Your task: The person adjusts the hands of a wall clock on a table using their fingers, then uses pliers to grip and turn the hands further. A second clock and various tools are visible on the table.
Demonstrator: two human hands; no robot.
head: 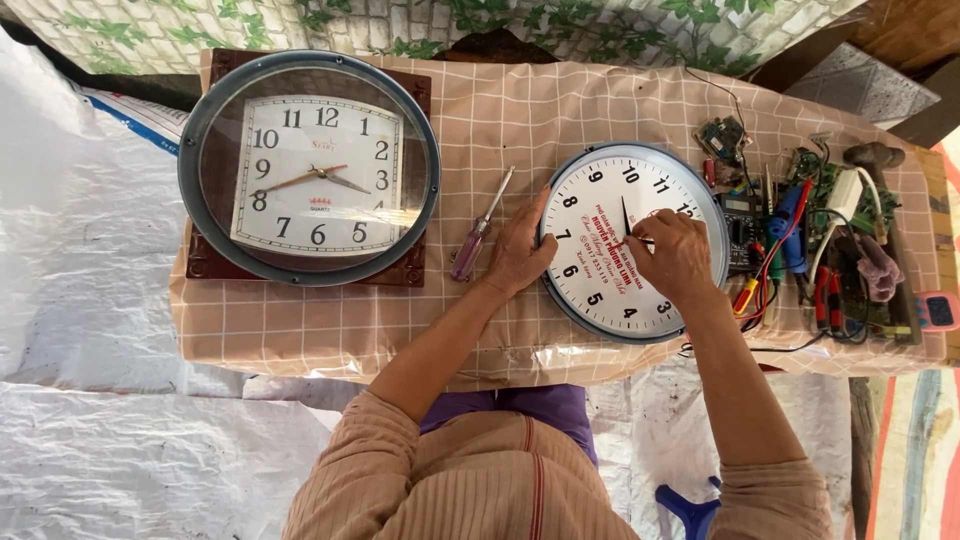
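A round white wall clock (pixel 600 200) with a grey rim lies face up on the checked cloth. My left hand (pixel 519 255) rests flat against its left rim. My right hand (pixel 672 254) sits over the middle of the dial, fingertips pinched at the clock's black hand. A purple-handled screwdriver (pixel 478 228) lies just left of my left hand, untouched.
A larger round clock (pixel 310 168) with a square white dial rests on a dark red base at the left. A pile of tools, wires, circuit boards and a hammer (pixel 820 235) fills the right end. The checked table cloth (pixel 300 325) ends near my lap.
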